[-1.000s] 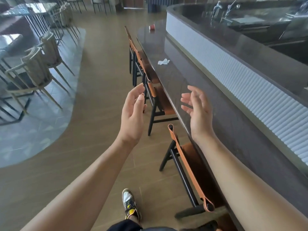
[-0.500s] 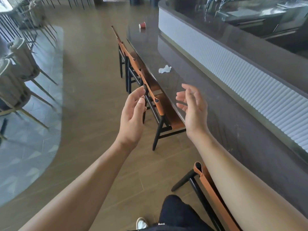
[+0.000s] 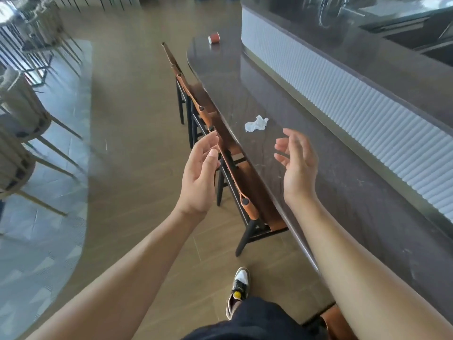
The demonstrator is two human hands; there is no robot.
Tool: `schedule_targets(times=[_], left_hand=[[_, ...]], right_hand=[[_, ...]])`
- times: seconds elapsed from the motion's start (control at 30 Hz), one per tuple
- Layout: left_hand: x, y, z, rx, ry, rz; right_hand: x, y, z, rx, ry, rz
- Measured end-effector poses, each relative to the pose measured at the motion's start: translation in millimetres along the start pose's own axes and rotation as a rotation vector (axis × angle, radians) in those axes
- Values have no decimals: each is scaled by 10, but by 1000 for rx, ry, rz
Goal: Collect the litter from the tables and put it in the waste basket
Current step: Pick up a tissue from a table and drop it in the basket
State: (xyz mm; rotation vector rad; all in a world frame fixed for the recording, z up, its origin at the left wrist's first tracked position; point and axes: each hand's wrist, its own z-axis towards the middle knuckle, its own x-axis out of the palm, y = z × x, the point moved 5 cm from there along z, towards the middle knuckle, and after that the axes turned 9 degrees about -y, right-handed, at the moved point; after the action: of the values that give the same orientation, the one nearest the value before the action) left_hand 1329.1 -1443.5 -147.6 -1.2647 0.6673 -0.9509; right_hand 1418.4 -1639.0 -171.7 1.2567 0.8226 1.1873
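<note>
A crumpled white tissue (image 3: 256, 123) lies on the long dark counter table (image 3: 343, 182), just beyond my hands. Farther along, near the table's rounded far end, a small red paper cup (image 3: 214, 38) lies on its side. My right hand (image 3: 296, 163) hovers over the table a short way short of the tissue, fingers apart and empty. My left hand (image 3: 201, 173) is raised over the chair backs beside the table edge, open and empty too. No waste basket is in view.
A row of orange-backed chairs (image 3: 235, 173) with black legs is tucked along the table's near edge. A white ribbed bar front (image 3: 367, 114) rises on the right. Woven chairs (image 3: 19, 123) stand at the left on a grey tiled patch. My shoe (image 3: 241, 285) is on the wooden floor.
I have walked forward along the table; the tissue and the red cup are now closer. Both hands stay raised and empty, the right one now near the tissue.
</note>
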Motion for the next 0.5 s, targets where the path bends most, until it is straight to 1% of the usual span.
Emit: schedule_targets(times=[0.17, 0.3, 0.5], left_hand=[[282, 256, 969, -15, -10, 30], [457, 475, 1556, -23, 5, 29], [728, 831, 2368, -56, 43, 43]], right_hand=[[395, -238, 897, 23, -19, -28], [590, -410, 1394, 56, 10, -71], [781, -767, 1990, 89, -15, -176]])
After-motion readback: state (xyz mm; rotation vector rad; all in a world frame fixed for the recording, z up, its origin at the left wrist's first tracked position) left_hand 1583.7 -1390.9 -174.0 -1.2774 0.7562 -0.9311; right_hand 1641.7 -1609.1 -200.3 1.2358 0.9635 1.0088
